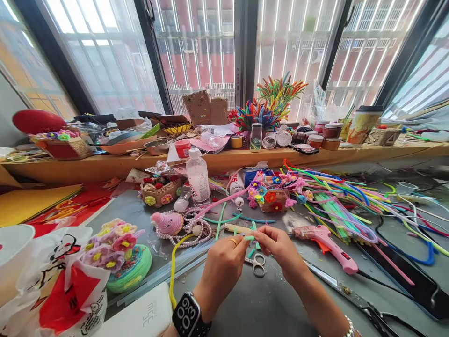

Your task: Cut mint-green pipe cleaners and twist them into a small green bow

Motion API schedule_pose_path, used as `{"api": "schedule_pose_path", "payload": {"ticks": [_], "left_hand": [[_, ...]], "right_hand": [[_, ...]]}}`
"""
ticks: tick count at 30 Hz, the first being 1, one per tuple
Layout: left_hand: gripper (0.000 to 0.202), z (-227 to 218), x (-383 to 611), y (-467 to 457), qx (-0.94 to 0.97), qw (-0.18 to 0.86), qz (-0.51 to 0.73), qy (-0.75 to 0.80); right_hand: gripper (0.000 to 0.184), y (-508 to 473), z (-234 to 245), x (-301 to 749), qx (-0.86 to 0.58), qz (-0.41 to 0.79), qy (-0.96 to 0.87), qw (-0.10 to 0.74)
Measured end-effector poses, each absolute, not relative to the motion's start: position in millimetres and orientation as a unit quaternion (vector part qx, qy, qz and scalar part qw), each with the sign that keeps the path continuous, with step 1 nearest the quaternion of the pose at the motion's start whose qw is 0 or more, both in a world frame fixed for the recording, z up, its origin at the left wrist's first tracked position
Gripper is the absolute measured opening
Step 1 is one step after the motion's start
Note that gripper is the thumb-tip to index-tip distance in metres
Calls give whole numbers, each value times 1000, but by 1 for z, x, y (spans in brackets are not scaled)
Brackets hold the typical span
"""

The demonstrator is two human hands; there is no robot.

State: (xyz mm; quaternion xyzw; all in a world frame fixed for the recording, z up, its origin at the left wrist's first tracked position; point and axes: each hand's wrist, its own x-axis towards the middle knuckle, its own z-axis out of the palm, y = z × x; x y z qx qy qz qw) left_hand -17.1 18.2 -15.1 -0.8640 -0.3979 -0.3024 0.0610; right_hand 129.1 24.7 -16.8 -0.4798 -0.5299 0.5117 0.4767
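Observation:
My left hand (223, 262), with a ring and a smartwatch at the wrist, pinches a short mint-green pipe cleaner piece (249, 238). Facing it, my right hand (280, 250) has its fingertips closed on the same piece. The fingers partly cover it. Just below my fingertips lie small metal scissors (259, 270), their blades partly hidden. Behind the hands rests a cream-coloured stick (235, 229) among other bits of green. A pink glue gun (328, 241) lies to the right of my right hand.
Large black-handled scissors (354, 297) lie at the right, near bundled pipe cleaners (336, 213). Bead strands (201, 229), a plastic bottle (198, 178) and a flower basket (275, 201) stand behind. A white power bank (140, 313) and fuzzy flowers (114, 248) sit left.

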Motion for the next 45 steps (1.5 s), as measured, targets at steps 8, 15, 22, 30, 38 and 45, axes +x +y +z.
{"api": "schedule_pose_path", "payload": {"ticks": [8,15,22,30,38,45], "left_hand": [[29,-5,-13,18,-747,-289,-344,-489],[27,-7,-14,19,-738,-313,-351,-484],[24,-10,-14,19,-776,-207,-334,-493],[21,-17,-16,21,-819,-39,-320,-474],[22,-12,-16,19,-788,-72,-302,-531],[26,-5,-16,23,-733,-264,-355,-517]], "right_hand": [[16,22,-20,129,-460,255,-677,514],[25,23,-26,130,-407,96,-766,487],[26,24,-30,126,-410,32,-767,493],[20,23,-28,121,-427,61,-751,499],[15,22,-28,121,-449,127,-735,492],[14,22,-25,121,-458,197,-708,500]]}}
